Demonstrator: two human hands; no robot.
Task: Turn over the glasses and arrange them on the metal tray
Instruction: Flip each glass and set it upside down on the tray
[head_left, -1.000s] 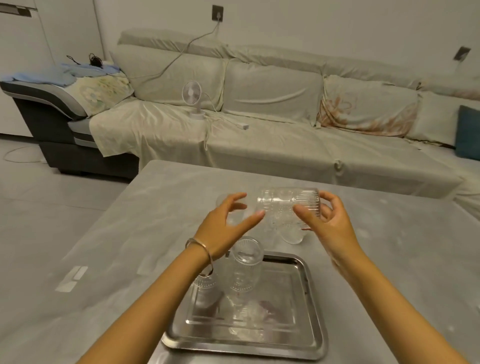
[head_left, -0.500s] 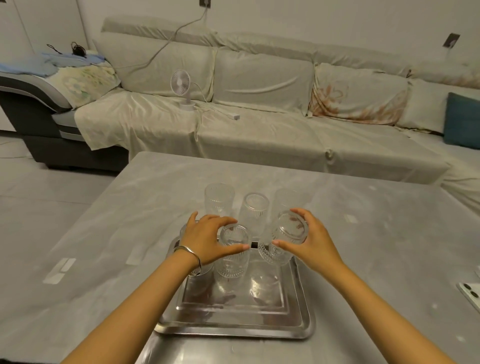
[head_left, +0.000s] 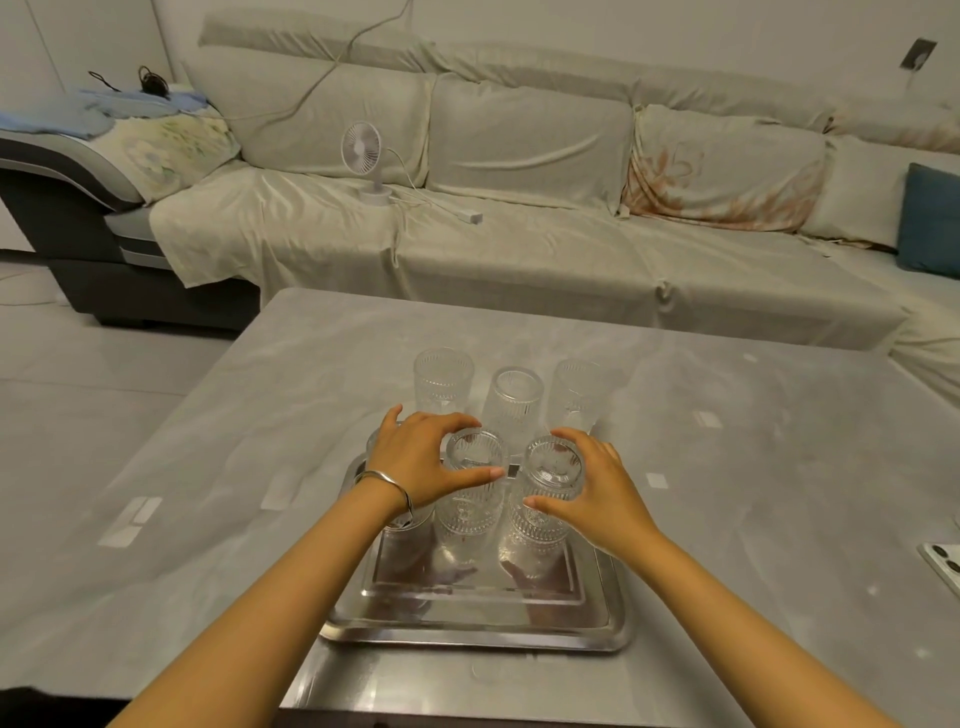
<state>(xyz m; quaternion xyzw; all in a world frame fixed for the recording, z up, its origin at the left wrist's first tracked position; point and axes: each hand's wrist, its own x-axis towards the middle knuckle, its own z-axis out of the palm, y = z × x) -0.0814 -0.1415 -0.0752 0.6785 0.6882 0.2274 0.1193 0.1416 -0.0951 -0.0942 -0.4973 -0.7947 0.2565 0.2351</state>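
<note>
The right hand (head_left: 597, 486) is gripping a ribbed glass (head_left: 545, 499) near its upturned base, thumb on the near side and fingers curled round the far side; the glass is standing bottom-up on the metal tray (head_left: 478, 631), at the right of the tray's far row. The left hand (head_left: 421, 465) is curving around a second glass (head_left: 474, 493) just to the left, thumb stretching across its near side and fingers arching over the far side; this glass is also sitting bottom-up on the tray, and the hand appears to be touching it, though how firmly it is holding is hard to tell. A bracelet (head_left: 387, 483) is circling the left wrist; beneath that wrist a third glass (head_left: 410, 517) is showing only in part, standing at the tray's far left corner. Beyond the tray, three more glasses are waiting on the grey table (head_left: 208, 467) in a row: one on the left (head_left: 443, 379), one in the middle (head_left: 514, 405), one on the right (head_left: 576, 392); the glass makes it unclear which way up they are standing. The tray's near half is lying bare, mirroring the hands. A sofa (head_left: 519, 182) is filling the background, with a small fan (head_left: 363, 156) resting on its seat.
</note>
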